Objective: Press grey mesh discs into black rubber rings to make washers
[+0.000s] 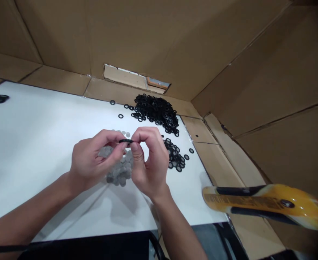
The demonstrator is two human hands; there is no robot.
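Between the fingertips of both hands a black rubber ring (126,141) is pinched, seen nearly edge-on. My left hand (95,159) grips its left side and my right hand (150,159) its right side, thumbs toward me. Whether a disc sits inside the ring cannot be seen. Below and partly behind the hands lies a pile of small grey mesh-like discs (121,173). Right of my right hand is a group of black rings with grey centres (176,159). A larger heap of black rings (156,110) lies farther back.
Cardboard walls (148,36) enclose the white tabletop (39,144) at the back and right. A yellow and black tool-like object (267,202) juts in from the right. Black bands (1,98) lie at the far left, and a few loose rings (120,116) sit near the heap.
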